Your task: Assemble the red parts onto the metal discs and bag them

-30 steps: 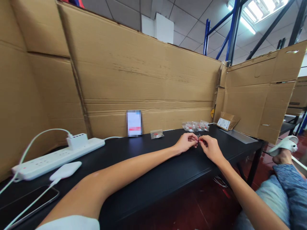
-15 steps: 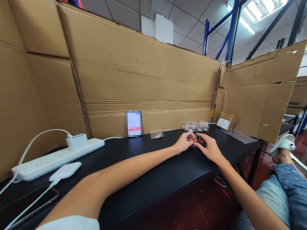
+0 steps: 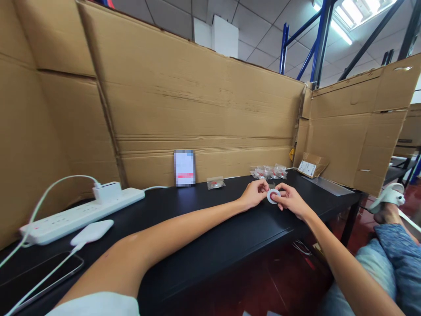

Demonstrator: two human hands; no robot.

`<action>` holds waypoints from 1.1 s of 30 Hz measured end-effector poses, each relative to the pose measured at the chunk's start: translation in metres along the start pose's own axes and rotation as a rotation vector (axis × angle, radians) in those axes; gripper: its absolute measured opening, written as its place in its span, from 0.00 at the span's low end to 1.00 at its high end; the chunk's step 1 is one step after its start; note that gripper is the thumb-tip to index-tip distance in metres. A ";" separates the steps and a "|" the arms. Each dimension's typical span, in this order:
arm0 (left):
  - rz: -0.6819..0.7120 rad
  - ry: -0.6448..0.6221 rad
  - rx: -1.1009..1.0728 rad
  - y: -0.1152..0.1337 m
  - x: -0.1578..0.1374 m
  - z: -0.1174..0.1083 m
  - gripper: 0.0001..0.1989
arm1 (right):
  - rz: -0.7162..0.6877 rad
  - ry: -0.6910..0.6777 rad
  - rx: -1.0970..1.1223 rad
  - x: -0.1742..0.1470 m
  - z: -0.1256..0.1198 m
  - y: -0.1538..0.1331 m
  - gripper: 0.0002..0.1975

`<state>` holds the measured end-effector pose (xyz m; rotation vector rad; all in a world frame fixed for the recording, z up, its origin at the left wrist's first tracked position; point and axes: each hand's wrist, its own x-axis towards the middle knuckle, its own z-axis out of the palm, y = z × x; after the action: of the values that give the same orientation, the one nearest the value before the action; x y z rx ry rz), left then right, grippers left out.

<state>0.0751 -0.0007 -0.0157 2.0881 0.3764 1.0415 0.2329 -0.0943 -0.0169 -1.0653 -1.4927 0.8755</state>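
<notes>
Over the black table (image 3: 210,237), my right hand (image 3: 289,199) pinches a small white ring-shaped disc (image 3: 269,199) by its right side. The disc faces me, and its middle looks reddish. My left hand (image 3: 255,193) is closed with fingertips pressed together at the disc's upper left edge. Something thin and clear shows between the two hands, too small to make out. Just beyond them lie several clear plastic bags (image 3: 268,171) with red and white items inside. One more such bag (image 3: 215,183) lies apart, farther left.
Cardboard walls (image 3: 210,105) enclose the table's back and sides. A white power strip (image 3: 79,215), a white charging block (image 3: 92,232) and a phone (image 3: 42,281) are at left. A screen (image 3: 184,168) leans at the back. A brown package (image 3: 312,165) stands right. Another person's leg (image 3: 391,250) is at right.
The white disc has turned into view, its face now toward me in my right hand. My right fingers have drawn closer together. The left hand has barely moved.
</notes>
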 end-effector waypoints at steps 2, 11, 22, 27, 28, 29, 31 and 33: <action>0.001 -0.012 0.020 0.000 0.000 0.000 0.08 | 0.004 -0.030 0.027 -0.001 -0.002 -0.001 0.23; -0.009 0.121 0.555 0.004 -0.003 -0.002 0.08 | -0.013 0.133 0.064 0.003 -0.007 0.009 0.21; -0.176 0.073 0.863 0.004 -0.008 0.001 0.11 | -0.006 0.196 0.081 0.002 -0.005 0.005 0.20; -0.189 0.102 0.637 -0.003 -0.004 -0.005 0.11 | -0.007 0.177 0.108 0.002 -0.003 0.004 0.21; -0.170 0.113 0.605 -0.003 -0.003 -0.006 0.10 | -0.009 0.177 0.113 0.002 -0.003 0.004 0.21; -0.153 0.121 0.573 -0.004 -0.002 -0.006 0.08 | -0.012 0.183 0.116 0.003 -0.002 0.004 0.21; -0.136 0.122 0.498 -0.004 -0.001 -0.006 0.04 | -0.021 0.214 0.126 0.003 -0.002 0.003 0.22; -0.145 0.128 0.372 -0.004 0.000 -0.005 0.02 | -0.034 0.255 0.134 0.004 -0.001 0.003 0.23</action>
<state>0.0715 0.0040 -0.0170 2.2803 0.8275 1.0845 0.2346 -0.0893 -0.0176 -1.0094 -1.2197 0.7729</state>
